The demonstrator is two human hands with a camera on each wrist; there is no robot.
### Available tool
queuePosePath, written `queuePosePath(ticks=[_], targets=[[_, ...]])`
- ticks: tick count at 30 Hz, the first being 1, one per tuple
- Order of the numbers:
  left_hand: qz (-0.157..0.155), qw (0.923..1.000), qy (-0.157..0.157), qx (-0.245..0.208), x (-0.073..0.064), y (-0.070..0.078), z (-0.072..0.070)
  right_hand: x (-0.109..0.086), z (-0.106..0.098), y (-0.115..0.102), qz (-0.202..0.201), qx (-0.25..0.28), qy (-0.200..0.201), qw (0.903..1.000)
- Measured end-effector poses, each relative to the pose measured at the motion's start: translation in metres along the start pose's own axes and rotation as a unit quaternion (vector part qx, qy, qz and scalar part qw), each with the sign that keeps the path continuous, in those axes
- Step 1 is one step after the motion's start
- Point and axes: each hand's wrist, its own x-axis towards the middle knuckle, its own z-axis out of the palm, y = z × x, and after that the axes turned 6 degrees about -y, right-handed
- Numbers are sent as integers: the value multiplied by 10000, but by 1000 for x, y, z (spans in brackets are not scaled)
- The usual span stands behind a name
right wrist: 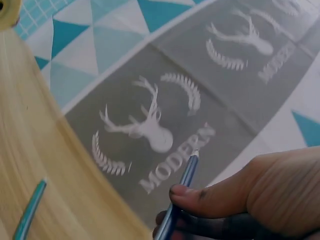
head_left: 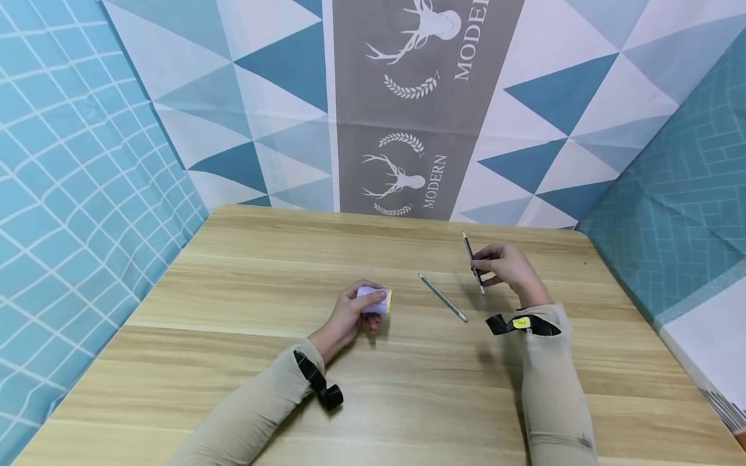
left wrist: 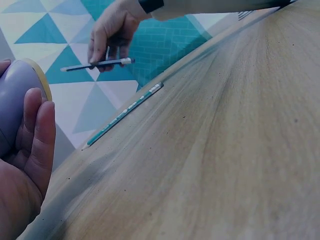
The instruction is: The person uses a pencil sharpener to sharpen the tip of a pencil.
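My left hand [head_left: 348, 314] grips a lavender pencil sharpener [head_left: 377, 307] with a yellow end, held just over the table. That yellow end faces right, and a dark hole in the sharpener [right wrist: 9, 16] shows at the corner of the right wrist view. Farther right, my right hand [head_left: 511, 266] pinches a dark blue pencil [head_left: 468, 247] between thumb and fingers, raised above the table. Its sharpened tip [right wrist: 195, 154] points up and away in the right wrist view. A green pencil [head_left: 443, 298] lies slantwise on the wood between the two hands.
The wood-grain table [head_left: 262, 272] reaches back to a patterned wall cloth [head_left: 291, 84] with deer prints. Blue cloths hang at the left [head_left: 76, 149] and right [head_left: 688, 175]. Black straps [head_left: 317, 382] circle both sleeves, their loose ends sticking out.
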Motion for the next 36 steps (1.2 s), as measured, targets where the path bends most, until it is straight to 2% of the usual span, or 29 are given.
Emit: queuePosePath(ticks=[8,15,19,28,36], targets=[[20,10000,-24,13,0,1,0,14,-1,32,633,260,340,9971],[77,10000,-32,-8,-1,2,2,22,1,49,710,-482,323,9958],[74,10000,-20,-10,-1,2,1,23,5,52,745,-629,265,9949],[54,10000,-7,-3,0,1,0,26,4,62,1330,-190,54,9909],[15,10000,7,5,0,1,0,27,3,62,1267,45,-58,9919]])
